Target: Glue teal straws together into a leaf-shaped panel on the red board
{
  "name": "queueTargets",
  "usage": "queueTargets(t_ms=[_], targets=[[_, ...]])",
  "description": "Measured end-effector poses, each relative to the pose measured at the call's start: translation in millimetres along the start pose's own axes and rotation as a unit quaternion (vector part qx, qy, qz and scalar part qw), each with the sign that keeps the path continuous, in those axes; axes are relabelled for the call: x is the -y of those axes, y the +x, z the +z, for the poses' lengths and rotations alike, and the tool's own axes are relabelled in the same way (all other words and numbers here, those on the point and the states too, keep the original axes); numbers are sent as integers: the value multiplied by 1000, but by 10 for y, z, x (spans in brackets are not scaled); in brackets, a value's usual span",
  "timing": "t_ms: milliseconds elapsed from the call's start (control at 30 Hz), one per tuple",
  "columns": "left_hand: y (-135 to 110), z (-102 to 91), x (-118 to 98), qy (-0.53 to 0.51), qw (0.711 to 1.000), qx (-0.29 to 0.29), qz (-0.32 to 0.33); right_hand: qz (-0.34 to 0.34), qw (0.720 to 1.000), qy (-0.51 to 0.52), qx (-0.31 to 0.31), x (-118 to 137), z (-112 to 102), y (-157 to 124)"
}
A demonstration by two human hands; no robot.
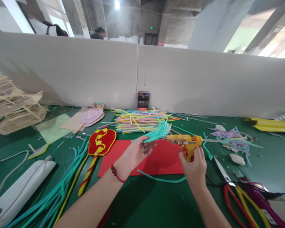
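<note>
A fan-shaped bunch of turquoise pipe cleaners (160, 130) rests in my left hand (140, 150), pinched at the thumb side with the palm turned up. My right hand (194, 163) grips the handle of a yellow hot glue gun (185, 140), whose nozzle points left at the bunch. Whether nozzle and bunch touch, I cannot tell. From the gun's back end sticks out a long clear glue stick (218, 141). Under both hands lies a red sheet (165, 158), with one loose turquoise pipe cleaner (161, 179) along its near edge.
Behind the sheet lies a pile of colored pipe cleaners (130, 120). Left are a red-and-yellow fan (101, 141), more turquoise pipe cleaners (64, 186) and a white device (21, 193). Scissors (228, 180) and a purple tool (263, 199) lie right. A pale partition (85, 69) stands behind.
</note>
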State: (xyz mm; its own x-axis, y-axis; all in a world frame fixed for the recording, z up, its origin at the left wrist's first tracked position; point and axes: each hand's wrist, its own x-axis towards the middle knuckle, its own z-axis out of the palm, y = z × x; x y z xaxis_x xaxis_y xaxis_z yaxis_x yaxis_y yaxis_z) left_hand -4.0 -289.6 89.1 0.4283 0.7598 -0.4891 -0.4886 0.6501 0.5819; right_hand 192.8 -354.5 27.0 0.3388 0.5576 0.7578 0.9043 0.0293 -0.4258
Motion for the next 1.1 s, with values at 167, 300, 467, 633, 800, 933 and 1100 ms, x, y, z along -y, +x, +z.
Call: queueTargets(t_ms=[167, 300, 467, 633, 800, 933, 1100], targets=[[8, -5, 18, 6, 1000, 0, 0, 5, 1000, 0, 2, 37, -3, -6], [19, -2, 21, 0, 1000, 3, 0, 8, 1000, 6, 5, 69, -1, -13], [18, 0, 21, -7, 1000, 3, 1, 0, 1000, 12, 7, 58, 1, -24], [17, -4, 23, -1, 1000, 1, -3, 14, 1000, 14, 11, 28, 14, -30], [21, -1, 20, 3, 1000, -1, -4, 19, 1000, 16, 9, 25, 21, -29], [18, 0, 19, 5, 1000, 1, -5, 22, 1000, 15, 13, 25, 15, -25], [9, -8, 9, 4, 1000, -1, -5, 31, 999, 17, 16, 14, 11, -17]])
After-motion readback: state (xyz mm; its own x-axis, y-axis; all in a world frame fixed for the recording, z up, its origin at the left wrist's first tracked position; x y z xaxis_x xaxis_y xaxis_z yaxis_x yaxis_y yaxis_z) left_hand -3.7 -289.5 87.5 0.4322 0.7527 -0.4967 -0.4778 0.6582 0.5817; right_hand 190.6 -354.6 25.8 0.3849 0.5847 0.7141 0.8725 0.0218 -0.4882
